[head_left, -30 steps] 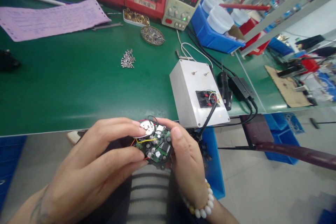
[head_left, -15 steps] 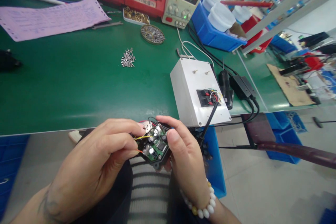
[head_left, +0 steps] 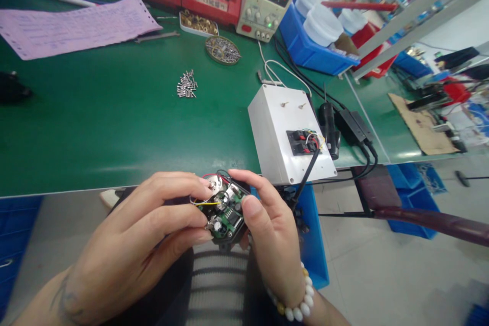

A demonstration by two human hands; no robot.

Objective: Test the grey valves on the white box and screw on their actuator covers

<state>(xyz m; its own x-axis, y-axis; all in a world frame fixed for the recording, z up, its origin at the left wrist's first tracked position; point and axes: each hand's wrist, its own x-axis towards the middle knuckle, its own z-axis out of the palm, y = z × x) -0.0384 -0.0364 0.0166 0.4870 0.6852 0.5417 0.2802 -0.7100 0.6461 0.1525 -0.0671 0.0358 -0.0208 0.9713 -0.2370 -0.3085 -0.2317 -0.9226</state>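
Note:
A small device with a green circuit board point(head_left: 231, 214) and thin red, yellow, white and black wires is held just below the bench's front edge. My right hand point(head_left: 271, 234) grips its right side, thumb on the near face and fingers around the back. On the left side, my left hand point(head_left: 153, 234) has its fingertips and thumb pinched at the board's edge, beside a round metal part point(head_left: 215, 184). What lies between thumb and index finger is too small to make out. Beyond the device stands a white box point(head_left: 290, 132) with wire clips and switches.
On the green bench point(head_left: 114, 127) lie a pile of screws point(head_left: 186, 84), a round dish of small parts point(head_left: 222, 50) and a pink sheet point(head_left: 76, 25). A power supply point(head_left: 267, 0) and blue bin point(head_left: 317, 46) stand behind; a black tool point(head_left: 327, 127) is right of the box.
The device has turned slightly, showing more of its round metal part. My left fingertips have moved a little right and down, against the board's edge. The power supply's red digits differ.

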